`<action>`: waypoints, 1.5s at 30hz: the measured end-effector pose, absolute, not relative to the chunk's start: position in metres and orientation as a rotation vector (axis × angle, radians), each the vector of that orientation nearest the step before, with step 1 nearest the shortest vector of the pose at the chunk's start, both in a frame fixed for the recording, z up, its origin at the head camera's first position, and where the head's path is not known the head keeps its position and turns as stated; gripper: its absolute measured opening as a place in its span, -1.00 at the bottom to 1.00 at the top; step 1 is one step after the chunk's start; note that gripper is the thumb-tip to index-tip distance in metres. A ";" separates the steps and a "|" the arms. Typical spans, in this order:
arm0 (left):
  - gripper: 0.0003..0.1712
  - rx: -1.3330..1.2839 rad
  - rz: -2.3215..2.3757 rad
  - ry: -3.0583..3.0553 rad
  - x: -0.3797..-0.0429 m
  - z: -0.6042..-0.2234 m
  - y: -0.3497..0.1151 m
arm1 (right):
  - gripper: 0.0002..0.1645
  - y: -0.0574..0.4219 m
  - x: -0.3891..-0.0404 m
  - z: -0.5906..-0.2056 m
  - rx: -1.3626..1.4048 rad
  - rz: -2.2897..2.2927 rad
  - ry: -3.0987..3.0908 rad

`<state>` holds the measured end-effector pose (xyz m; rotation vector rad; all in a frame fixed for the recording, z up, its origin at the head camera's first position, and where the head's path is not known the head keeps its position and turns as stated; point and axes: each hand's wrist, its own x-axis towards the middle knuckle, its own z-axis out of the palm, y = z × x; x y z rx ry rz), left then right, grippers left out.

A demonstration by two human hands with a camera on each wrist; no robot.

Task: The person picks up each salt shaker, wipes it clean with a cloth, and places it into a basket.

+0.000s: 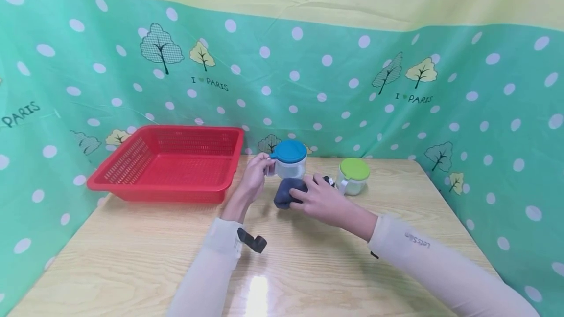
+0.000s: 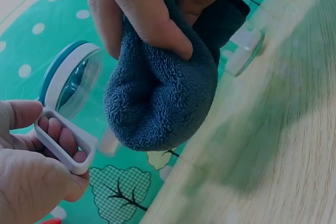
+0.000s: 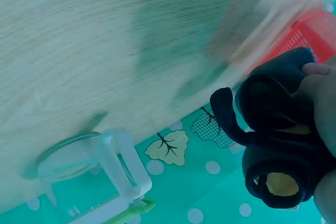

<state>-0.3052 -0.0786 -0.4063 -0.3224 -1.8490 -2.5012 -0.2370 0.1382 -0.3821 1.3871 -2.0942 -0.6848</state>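
Observation:
My left hand [image 1: 254, 176] grips the pale handle [image 2: 79, 163] of a clear jar with a blue lid [image 1: 289, 151], fingers passing through the handle's loop. In my right hand [image 1: 325, 200] is a dark blue towel [image 1: 284, 192], bunched and folded over, held in front of that jar. Its plush fold [image 2: 152, 103] faces the left wrist camera, while the right wrist view shows its rolled ends and a hanging loop [image 3: 227, 114]. Just right of the right hand stands a second clear jar with a green lid [image 1: 354, 169], its handle turned toward the front.
A red plastic basket [image 1: 172, 194] with slotted sides sits at the left back of the wooden table [image 1: 308, 268]. Behind the table hangs a green dotted cloth [image 1: 317, 87] printed with trees, and it also runs down both sides.

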 end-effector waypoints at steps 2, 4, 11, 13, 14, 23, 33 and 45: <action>-0.74 -0.325 -2.501 -1.845 -0.306 -0.407 -0.079 | -0.64 0.139 -0.237 -0.380 1.386 -0.653 -2.071; -0.74 -0.335 -2.500 -1.845 -0.306 -0.407 -0.079 | -0.68 0.139 -0.238 -0.377 1.374 -0.601 -2.047; -0.73 -0.328 -2.507 -1.834 -0.306 -0.406 -0.083 | -0.64 0.141 -0.240 -0.371 1.362 -0.537 -2.058; -0.74 -0.320 -2.517 -1.822 -0.306 -0.404 -0.084 | -0.63 0.142 -0.240 -0.372 1.366 -0.534 -2.082; -0.74 -0.320 -2.517 -1.821 -0.305 -0.403 -0.085 | -0.64 0.143 -0.240 -0.372 1.363 -0.524 -2.093; -0.73 -0.314 -2.536 -1.806 -0.307 -0.404 -0.088 | -0.67 0.154 -0.247 -0.373 1.324 -0.364 -2.130; -0.74 -0.316 -2.532 -1.810 -0.306 -0.402 -0.094 | -0.76 0.171 -0.255 -0.366 1.243 -0.242 -2.164; -0.74 -0.345 -2.528 -1.822 -0.305 -0.401 -0.096 | -0.58 0.174 -0.273 -0.367 1.062 -0.092 -2.295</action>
